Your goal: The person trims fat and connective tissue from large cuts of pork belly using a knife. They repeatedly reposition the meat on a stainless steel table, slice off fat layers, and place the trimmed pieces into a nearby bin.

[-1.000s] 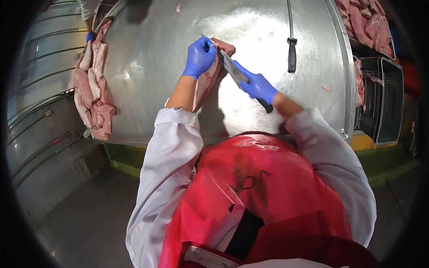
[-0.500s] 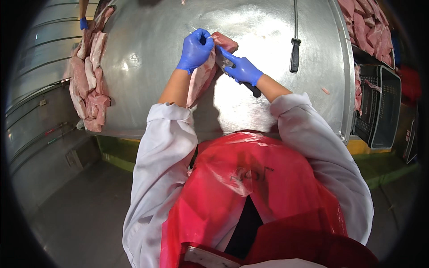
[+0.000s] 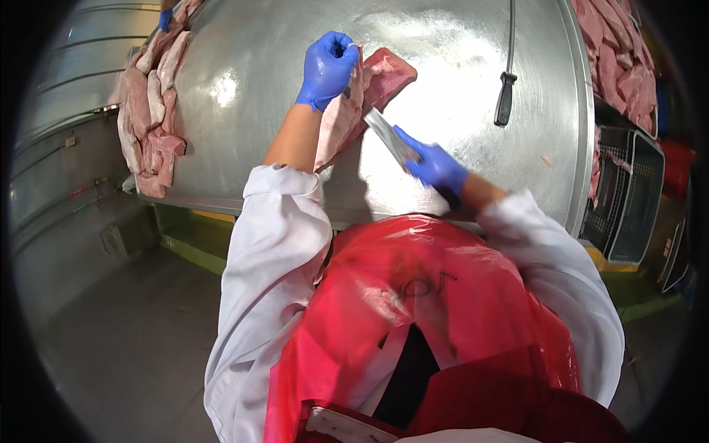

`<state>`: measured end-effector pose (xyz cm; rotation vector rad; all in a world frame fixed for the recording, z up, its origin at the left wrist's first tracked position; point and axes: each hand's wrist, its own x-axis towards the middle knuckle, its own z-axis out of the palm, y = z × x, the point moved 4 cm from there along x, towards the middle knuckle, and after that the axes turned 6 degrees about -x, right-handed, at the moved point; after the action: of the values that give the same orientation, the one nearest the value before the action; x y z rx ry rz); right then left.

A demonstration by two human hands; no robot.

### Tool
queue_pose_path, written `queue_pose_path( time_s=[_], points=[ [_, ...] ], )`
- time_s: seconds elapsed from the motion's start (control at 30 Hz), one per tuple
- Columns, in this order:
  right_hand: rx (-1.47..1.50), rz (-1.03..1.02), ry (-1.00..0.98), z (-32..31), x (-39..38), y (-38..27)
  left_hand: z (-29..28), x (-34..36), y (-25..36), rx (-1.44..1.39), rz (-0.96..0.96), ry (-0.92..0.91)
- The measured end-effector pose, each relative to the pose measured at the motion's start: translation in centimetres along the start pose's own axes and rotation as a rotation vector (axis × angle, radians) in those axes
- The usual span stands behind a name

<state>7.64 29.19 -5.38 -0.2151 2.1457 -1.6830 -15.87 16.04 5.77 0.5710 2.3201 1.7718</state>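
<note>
A long piece of meat (image 3: 389, 72), pink with a pale fatty side, lies on the steel table in front of me. My left hand (image 3: 329, 70), in a blue glove, is closed in a pinch on the meat's far edge, where a pale flap is pulled up. My right hand (image 3: 437, 167), also gloved in blue, grips a knife (image 3: 390, 137) by its dark handle. The knife's wide blade points up and left, apart from the meat at its right side. Motion blurs the right hand and knife a little.
The steel table (image 3: 266, 111) carries a meat pile (image 3: 151, 122) at its left edge, with another person's gloved hand (image 3: 165, 19) beyond. A sharpening steel (image 3: 506, 96) lies at the right. Past the right edge are more meat (image 3: 617, 52) and a grey crate (image 3: 635, 196).
My right hand has drawn the knife away from the meat, toward me and to the right. My left hand keeps its pinch, slightly farther off, and the meat's far end has spread open rightward.
</note>
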Motion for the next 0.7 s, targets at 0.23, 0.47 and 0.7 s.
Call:
queue_pose_path(
  time_s=[0.23,0.47,0.7],
  points=[
    [-0.078,0.142,-0.003,0.3,6.7,-4.4,-0.2,-0.9,2.7,-0.053,-0.03,-0.049],
    [-0.213,-0.011,0.017,1.9,-8.1,-0.5,-16.5,-7.8,-0.2,0.237,-0.112,0.284],
    [-0.028,0.217,0.15,-2.7,-0.2,-1.9,-6.7,-16.3,-4.1,1.049,0.12,-0.319]
  ],
)
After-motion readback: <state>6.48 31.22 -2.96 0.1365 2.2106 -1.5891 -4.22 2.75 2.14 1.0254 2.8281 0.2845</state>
